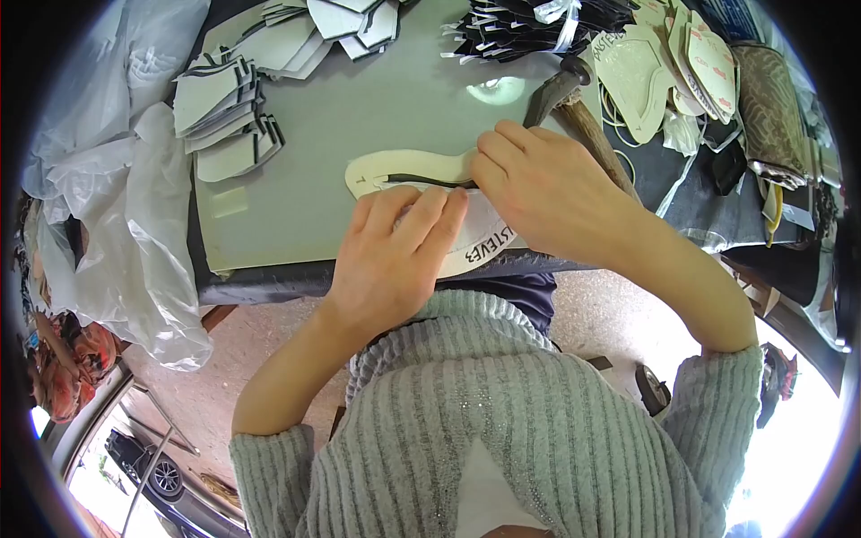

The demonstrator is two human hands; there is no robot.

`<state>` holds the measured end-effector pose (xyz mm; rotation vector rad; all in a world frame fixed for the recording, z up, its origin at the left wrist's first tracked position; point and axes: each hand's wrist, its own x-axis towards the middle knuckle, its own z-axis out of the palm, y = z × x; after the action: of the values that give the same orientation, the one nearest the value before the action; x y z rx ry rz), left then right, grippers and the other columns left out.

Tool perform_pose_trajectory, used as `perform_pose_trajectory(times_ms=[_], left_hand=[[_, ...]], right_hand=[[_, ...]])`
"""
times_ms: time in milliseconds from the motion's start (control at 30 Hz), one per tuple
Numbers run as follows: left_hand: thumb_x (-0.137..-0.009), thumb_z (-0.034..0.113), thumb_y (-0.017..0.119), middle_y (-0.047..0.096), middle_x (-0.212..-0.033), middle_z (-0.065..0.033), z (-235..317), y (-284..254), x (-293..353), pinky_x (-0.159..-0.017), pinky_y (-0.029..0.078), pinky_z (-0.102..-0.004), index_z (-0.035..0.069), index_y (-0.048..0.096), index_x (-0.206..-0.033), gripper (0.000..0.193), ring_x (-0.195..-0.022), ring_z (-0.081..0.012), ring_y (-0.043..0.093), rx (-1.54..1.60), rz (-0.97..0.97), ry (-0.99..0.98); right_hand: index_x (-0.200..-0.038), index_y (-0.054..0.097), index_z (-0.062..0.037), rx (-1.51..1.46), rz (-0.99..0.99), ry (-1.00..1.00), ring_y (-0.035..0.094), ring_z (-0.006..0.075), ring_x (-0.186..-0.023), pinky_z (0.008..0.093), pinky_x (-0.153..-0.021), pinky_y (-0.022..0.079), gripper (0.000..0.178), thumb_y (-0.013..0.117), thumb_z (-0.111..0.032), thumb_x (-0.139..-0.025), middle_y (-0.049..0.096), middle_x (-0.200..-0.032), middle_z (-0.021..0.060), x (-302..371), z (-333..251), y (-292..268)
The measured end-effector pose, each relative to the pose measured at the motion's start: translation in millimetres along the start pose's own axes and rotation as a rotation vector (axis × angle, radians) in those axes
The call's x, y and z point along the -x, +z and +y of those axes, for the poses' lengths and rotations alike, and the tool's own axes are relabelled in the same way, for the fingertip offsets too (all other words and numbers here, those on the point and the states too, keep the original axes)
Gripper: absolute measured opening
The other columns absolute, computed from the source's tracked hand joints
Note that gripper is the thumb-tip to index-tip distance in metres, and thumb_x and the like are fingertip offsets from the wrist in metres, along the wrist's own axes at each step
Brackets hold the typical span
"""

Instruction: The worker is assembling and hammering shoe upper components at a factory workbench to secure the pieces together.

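A cream, curved flat pattern piece lies near the front edge of the work board, with a narrow black strip along its inner curve. Against it lies a white curved piece with dark printing, partly under my hands. My left hand has its fingers bent and close together, pressed on the white piece beside the black strip. My right hand is closed at the pieces' right end, its fingers curled over the edge where cream and white meet. Both hands hide the middle and right end.
A hammer with a wooden handle lies right of my right hand. Stacks of white pieces with dark edges sit at the back left. A tied black bundle and cream patterns are at the back. Plastic sheeting hangs at the left.
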<state>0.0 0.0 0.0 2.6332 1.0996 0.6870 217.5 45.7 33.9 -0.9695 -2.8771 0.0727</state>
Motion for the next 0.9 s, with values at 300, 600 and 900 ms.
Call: perform_pose_trajectory(times_ms=[300,600,900], left_hand=[[-0.077,0.003,0.064,0.059,-0.111,-0.0043,-1.7,1.5,-1.2,-0.083,0.047,-0.0374,0.006,0.067,-0.122,0.045,-0.096,-0.0245,0.056,-0.015,0.011,-0.002],[-0.08,0.011,0.061,0.06,-0.113,-0.0039,-1.5,1.9,-2.0,-0.084,0.046,-0.0357,0.002,0.065,-0.119,0.04,-0.096,-0.0203,0.057,-0.078,0.009,0.046],[-0.08,0.012,0.061,0.06,-0.112,-0.0037,-1.4,1.1,-1.4,-0.083,0.046,-0.0348,0.002,0.066,-0.119,0.041,-0.096,-0.02,0.057,-0.097,0.015,0.048]], right_hand=[[-0.091,0.058,-0.0005,0.035,-0.08,0.09,0.056,0.0251,-0.09,0.0323,-0.079,0.05,0.022,0.064,-0.009,-0.072,0.054,-0.09,0.0098,2.9,4.3,2.0],[-0.091,0.06,0.0003,-0.161,-0.125,0.06,0.058,0.0251,-0.09,0.0337,-0.078,0.05,0.017,0.067,-0.008,-0.079,0.057,-0.09,0.009,-4.8,2.9,-8.4],[-0.084,0.058,0.0005,-0.218,-0.104,0.109,0.06,0.0289,-0.082,0.0373,-0.072,0.052,0.017,0.067,-0.008,-0.071,0.058,-0.085,0.0118,-9.3,2.0,0.6]])
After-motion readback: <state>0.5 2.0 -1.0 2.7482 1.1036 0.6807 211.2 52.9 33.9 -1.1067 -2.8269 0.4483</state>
